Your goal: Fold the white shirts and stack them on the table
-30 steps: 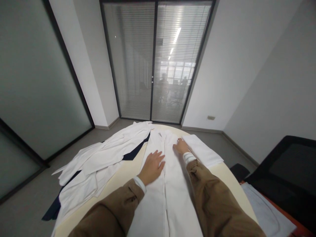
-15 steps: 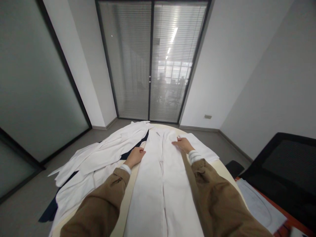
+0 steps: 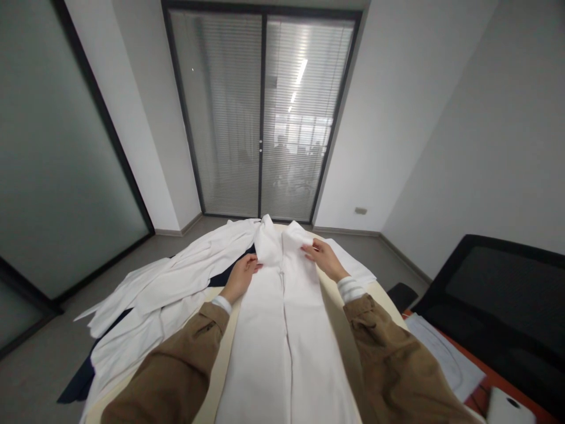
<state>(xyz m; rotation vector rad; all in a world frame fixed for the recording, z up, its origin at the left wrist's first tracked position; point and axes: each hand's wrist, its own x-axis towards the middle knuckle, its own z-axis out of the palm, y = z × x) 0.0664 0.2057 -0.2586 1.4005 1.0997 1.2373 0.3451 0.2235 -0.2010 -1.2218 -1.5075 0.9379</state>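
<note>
A long white garment (image 3: 265,347) lies lengthwise down the middle of the table, its two long panels side by side with a narrow gap between them. At its far end, the panels rise in two folds that stand apart. My left hand (image 3: 241,275) is closed on the garment's left edge, just below the left fold. On the opposite edge, my right hand (image 3: 325,259) pinches the cloth beside the right fold, fingers bent. Which exact layer each hand holds is partly hidden.
More white clothing (image 3: 154,288) is heaped at the left over dark navy cloth (image 3: 79,377). Another white piece (image 3: 353,262) lies beyond my right hand on the pale round table (image 3: 388,297). At right are a black mesh chair (image 3: 498,306), papers (image 3: 445,356) and a white phone-like object (image 3: 509,406).
The garment's far end has gone from lying flat to standing in two raised folds. Both hands have moved slightly with the cloth, and the view has turned a little to the right.
</note>
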